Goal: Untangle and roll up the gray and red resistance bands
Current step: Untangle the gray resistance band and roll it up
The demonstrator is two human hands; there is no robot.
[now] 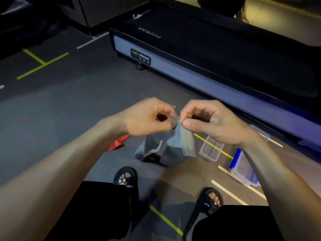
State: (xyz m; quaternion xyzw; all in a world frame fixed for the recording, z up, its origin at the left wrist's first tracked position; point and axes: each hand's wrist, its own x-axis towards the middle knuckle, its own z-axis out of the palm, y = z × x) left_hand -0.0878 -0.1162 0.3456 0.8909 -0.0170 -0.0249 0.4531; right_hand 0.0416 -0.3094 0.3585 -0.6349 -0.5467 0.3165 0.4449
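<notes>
I hold the gray band (171,145) up in front of me by its top edge, and the rest of it hangs down in loose folds between my hands, its lower end reaching toward the floor (60,108) just ahead of my feet. My left hand (147,117) pinches that top edge with curled fingers (171,122), thumb against forefinger. My right hand (208,119) pinches the same edge right beside it, thumb (191,123) pressed on the band, the two pinches almost touching.

The red band (118,143) lies crumpled on the floor to my left, partly hidden under my left forearm and well apart from the gray one.

To my right, on the floor, sits a small clear tub (211,148), and nearer me a larger clear box (243,169) with a blue edge, partly behind my right forearm. Yellow and white tape lines cross the floor around them. My black slides (126,180) show below the band. A treadmill (199,54) with a "Body Strong" label stands beyond my hands.
</notes>
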